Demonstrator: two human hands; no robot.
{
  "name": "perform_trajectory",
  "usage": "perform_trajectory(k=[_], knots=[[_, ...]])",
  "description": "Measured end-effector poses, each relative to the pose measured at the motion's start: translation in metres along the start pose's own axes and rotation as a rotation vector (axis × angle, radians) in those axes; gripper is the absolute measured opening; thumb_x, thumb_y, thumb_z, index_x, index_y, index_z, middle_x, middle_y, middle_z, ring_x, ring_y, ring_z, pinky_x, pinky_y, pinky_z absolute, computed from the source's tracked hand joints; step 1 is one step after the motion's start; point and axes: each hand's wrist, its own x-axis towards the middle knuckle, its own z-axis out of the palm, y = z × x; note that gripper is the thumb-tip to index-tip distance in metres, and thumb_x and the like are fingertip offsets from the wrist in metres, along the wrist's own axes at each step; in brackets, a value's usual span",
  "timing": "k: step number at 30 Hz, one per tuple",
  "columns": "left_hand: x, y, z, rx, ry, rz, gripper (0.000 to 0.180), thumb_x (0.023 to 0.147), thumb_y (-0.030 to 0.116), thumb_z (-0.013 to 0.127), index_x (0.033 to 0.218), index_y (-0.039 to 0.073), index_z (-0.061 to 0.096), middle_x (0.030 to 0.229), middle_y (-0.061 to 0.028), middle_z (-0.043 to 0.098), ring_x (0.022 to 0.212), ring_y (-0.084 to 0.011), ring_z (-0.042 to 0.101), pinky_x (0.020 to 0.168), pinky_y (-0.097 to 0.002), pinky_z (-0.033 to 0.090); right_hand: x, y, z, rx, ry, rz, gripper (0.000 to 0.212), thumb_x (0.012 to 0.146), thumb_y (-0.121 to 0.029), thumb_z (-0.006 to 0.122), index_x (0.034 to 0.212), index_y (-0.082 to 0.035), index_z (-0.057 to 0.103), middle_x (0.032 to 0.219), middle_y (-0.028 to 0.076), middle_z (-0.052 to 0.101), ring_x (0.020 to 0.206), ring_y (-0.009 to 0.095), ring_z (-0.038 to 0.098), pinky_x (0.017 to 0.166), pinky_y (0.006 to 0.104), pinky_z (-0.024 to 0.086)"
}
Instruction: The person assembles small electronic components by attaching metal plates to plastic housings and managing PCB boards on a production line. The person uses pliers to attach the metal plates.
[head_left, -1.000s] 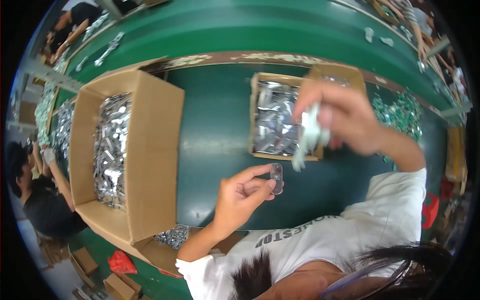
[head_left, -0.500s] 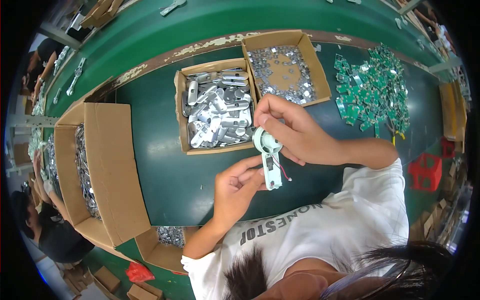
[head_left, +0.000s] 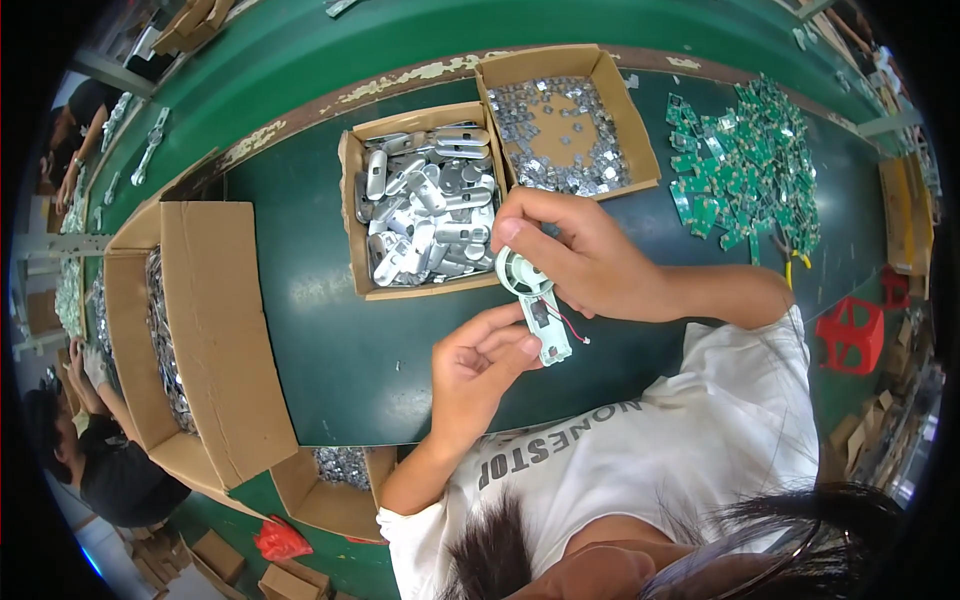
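Note:
A pale green plastic housing (head_left: 550, 341) with a round, ring-shaped head and a flat handle is held over the table. Out of its handle hangs a thin red wire (head_left: 574, 328) with a small white connector. My left hand (head_left: 472, 372) pinches the handle's lower end between thumb and fingers. At the round head, my right hand (head_left: 605, 268) is closed with its fingers on the ring's rim; whether a small part sits in its fingertips is hidden. Just beyond the hands stands a cardboard box (head_left: 352, 215) of silvery elongated metal pieces.
Another open box (head_left: 640, 165) holds small metal plates. Green circuit boards (head_left: 745, 165) lie heaped at the right, beside yellow-handled pliers (head_left: 797, 262). A large carton (head_left: 225, 335) of metal parts stands left. Further left, a person (head_left: 110, 470) works. A red stool (head_left: 850, 336) stands right.
The housing's lower end has swung slightly right and up, so it tilts more. Both hands keep hold of it. The whole view has shifted a little.

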Motion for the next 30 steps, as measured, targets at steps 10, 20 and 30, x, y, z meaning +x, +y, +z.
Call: perform_trajectory(k=[10, 20, 30], knots=[[0.003, -0.005, 0.014, 0.031, 0.086, 0.014, 0.024, 0.089, 0.004, 0.056, 0.109, -0.009, 0.054, 0.092, -0.0140, 0.066, 0.078, -0.0173, 0.066, 0.070, -0.0293, 0.055, 0.003, 0.020, -0.002, -0.165, 0.017, -0.148, 0.023, 0.098, -0.024, 0.043, 0.094, -0.003, 0.052, 0.075, 0.003, 0.048, 0.059, 0.007, 0.046, 0.052, 0.0225, 0.038], [-0.015, 0.006, 0.026, -0.020, 0.006, 0.095, 0.026, 0.087, -0.005, 0.056, 0.112, -0.006, 0.049, 0.094, -0.0096, 0.064, 0.088, -0.0120, 0.061, 0.079, -0.0239, 0.049, -0.007, 0.032, -0.011, -0.102, -0.185, -0.610, 0.042, 0.087, -0.036, 0.060, 0.108, -0.002, 0.047, 0.097, 0.014, 0.053, 0.081, 0.022, 0.052, 0.070, 0.0329, 0.043], [-0.012, 0.014, 0.025, 0.098, -0.260, 0.002, 0.037, 0.085, -0.004, 0.062, 0.118, -0.007, 0.045, 0.098, -0.0110, 0.062, 0.089, -0.0142, 0.061, 0.079, -0.0271, 0.049, -0.004, 0.038, -0.009, 0.138, -0.286, -0.748, 0.037, 0.089, -0.030, 0.059, 0.111, -0.004, 0.044, 0.098, 0.016, 0.051, 0.078, 0.022, 0.050, 0.069, 0.0345, 0.044]])
